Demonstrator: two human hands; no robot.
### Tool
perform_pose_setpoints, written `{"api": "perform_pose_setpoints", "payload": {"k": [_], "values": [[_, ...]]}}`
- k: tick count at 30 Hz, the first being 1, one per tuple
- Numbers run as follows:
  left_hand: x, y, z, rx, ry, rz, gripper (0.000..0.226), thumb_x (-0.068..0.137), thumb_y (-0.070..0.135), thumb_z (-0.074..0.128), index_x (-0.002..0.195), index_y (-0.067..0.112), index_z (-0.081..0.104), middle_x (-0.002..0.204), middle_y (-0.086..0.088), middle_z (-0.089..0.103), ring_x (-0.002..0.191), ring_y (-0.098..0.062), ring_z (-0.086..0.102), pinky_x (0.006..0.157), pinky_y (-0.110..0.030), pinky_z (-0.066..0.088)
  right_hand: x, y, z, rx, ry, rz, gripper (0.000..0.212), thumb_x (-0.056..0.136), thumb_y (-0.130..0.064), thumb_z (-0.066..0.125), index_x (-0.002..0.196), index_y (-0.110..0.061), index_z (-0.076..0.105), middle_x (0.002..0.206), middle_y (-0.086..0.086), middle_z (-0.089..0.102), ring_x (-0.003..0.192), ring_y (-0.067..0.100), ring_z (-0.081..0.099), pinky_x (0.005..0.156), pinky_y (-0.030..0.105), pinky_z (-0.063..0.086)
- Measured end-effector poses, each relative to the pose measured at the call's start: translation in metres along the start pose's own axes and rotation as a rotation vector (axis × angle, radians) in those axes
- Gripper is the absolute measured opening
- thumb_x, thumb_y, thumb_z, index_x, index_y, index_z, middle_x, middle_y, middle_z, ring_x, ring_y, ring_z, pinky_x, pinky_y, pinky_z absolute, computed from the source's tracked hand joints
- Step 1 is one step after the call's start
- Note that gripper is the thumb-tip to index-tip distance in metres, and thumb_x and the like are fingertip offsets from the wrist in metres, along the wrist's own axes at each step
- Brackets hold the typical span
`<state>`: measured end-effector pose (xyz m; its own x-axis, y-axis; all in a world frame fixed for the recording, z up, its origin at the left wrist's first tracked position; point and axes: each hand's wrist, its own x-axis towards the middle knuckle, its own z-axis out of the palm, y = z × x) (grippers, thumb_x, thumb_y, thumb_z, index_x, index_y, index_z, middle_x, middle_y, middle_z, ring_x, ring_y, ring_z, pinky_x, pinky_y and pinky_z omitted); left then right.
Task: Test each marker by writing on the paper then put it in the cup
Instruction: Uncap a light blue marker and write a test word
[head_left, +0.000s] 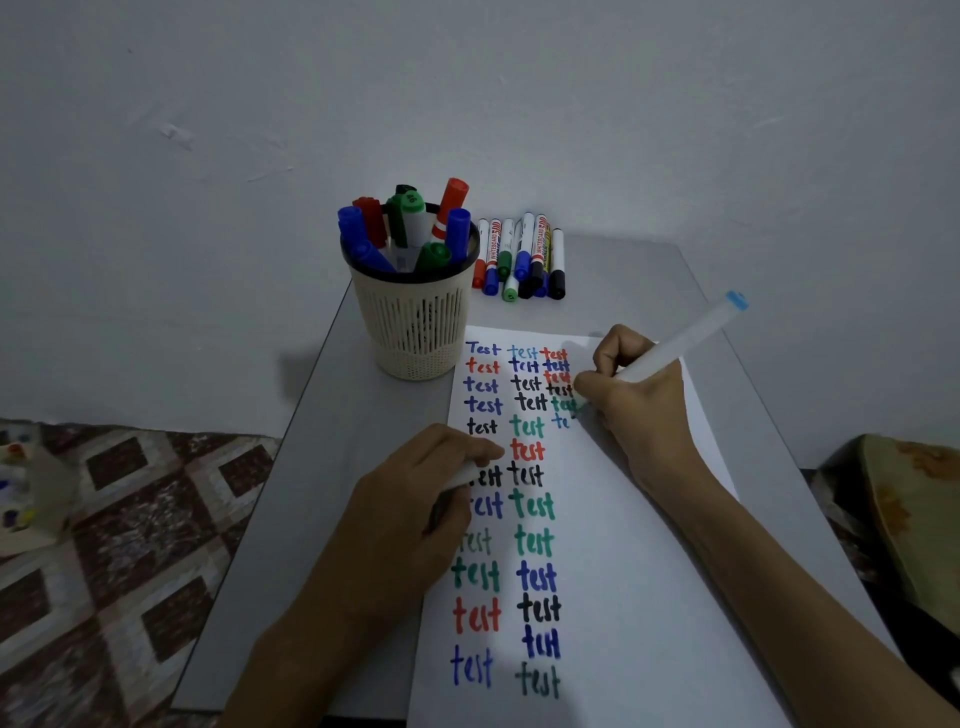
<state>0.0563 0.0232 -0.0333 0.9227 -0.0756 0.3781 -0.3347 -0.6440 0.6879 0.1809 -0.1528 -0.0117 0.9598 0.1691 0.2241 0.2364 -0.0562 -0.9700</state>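
Observation:
My right hand (631, 400) grips a white marker with a light blue end (685, 332), its tip down on the white paper (623, 571) beside a half-written light blue "te". My left hand (415, 499) rests on the paper's left edge with its fingers curled round a white marker cap (460, 475). The paper carries columns of "test" in several colours. A beige mesh cup (413, 327) stands at the paper's far left corner, filled with several blue, red and green markers. Several capped markers (519, 260) lie in a row behind the paper.
The paper lies on a small grey table (322, 467) against a pale wall. A patterned brown mat (119, 545) covers the floor to the left, with a small pale object at its left edge. A yellowish cushion (909, 509) sits to the right.

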Motion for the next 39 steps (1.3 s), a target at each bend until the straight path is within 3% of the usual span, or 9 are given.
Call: {"api": "perform_pose_setpoints", "payload": {"k": [14,19,23,26,29,33,35,39], "values": [[0.0,0.001,0.001,-0.023,0.009,-0.03,0.029,0.088,0.015,0.048,0.114,0.018,0.061,0.111,0.014,0.058,0.107,0.003,0.054,0.084,-0.008,0.045,0.0,0.001,0.0,-0.024,0.025,-0.032,0.04,0.074,0.021,0.056,0.058,-0.009,0.035,0.046,-0.012,0.041,0.045,-0.001,0.046,0.045,0.01,0.039],[0.0,0.003,0.001,-0.027,0.008,-0.031,0.029,0.088,0.016,0.048,0.114,0.018,0.061,0.111,0.014,0.058,0.107,0.005,0.053,0.081,-0.005,0.043,0.0,0.001,0.0,0.037,0.044,-0.019,0.04,0.078,0.021,0.053,0.06,-0.009,0.035,0.046,-0.012,0.044,0.048,-0.003,0.053,0.045,0.009,0.041],[0.0,0.003,0.0,-0.025,0.02,-0.033,0.031,0.086,0.014,0.049,0.115,0.019,0.061,0.113,0.013,0.058,0.108,0.003,0.054,0.086,-0.008,0.043,-0.002,0.0,0.001,-0.009,0.037,-0.031,0.037,0.078,0.02,0.054,0.062,-0.008,0.036,0.055,0.001,0.043,0.053,-0.002,0.056,0.048,0.01,0.042],[0.001,0.003,-0.001,-0.026,0.023,-0.023,0.031,0.086,0.012,0.05,0.114,0.018,0.061,0.112,0.013,0.058,0.107,0.004,0.054,0.087,-0.01,0.044,0.0,0.002,0.0,0.015,0.017,-0.007,0.04,0.076,0.023,0.053,0.06,-0.009,0.035,0.048,-0.009,0.042,0.049,-0.002,0.051,0.047,0.01,0.041],[0.001,0.003,0.0,-0.039,0.037,-0.03,0.03,0.084,0.011,0.052,0.112,0.018,0.059,0.109,0.012,0.058,0.105,0.003,0.054,0.084,-0.011,0.046,0.001,0.002,-0.001,0.034,0.017,0.012,0.04,0.076,0.022,0.054,0.059,-0.009,0.035,0.048,-0.007,0.042,0.049,0.002,0.05,0.047,0.014,0.043],[0.002,0.004,-0.001,-0.058,0.088,-0.038,0.026,0.083,0.013,0.056,0.109,0.02,0.057,0.104,0.014,0.057,0.098,0.006,0.055,0.078,-0.005,0.043,0.001,-0.002,-0.007,0.301,0.13,0.022,0.035,0.08,0.008,0.066,0.063,-0.01,0.042,0.055,0.006,0.043,0.042,0.009,0.04,0.039,0.016,0.037],[0.002,0.004,-0.001,-0.093,0.109,-0.055,0.023,0.084,0.017,0.058,0.107,0.023,0.057,0.102,0.016,0.059,0.095,0.004,0.058,0.075,-0.006,0.045,0.002,-0.004,-0.009,0.425,0.125,0.039,0.031,0.077,0.0,0.071,0.064,-0.011,0.045,0.059,0.007,0.049,0.044,0.01,0.044,0.039,0.017,0.036],[0.001,0.005,-0.003,-0.175,0.156,-0.122,0.022,0.084,0.026,0.06,0.105,0.024,0.061,0.1,0.016,0.065,0.092,0.003,0.063,0.07,-0.011,0.051,0.001,-0.009,-0.006,0.727,-0.092,0.132,0.004,0.081,-0.006,0.062,0.079,-0.003,0.06,0.079,0.015,0.063,0.074,0.023,0.067,0.053,0.022,0.055]]}}
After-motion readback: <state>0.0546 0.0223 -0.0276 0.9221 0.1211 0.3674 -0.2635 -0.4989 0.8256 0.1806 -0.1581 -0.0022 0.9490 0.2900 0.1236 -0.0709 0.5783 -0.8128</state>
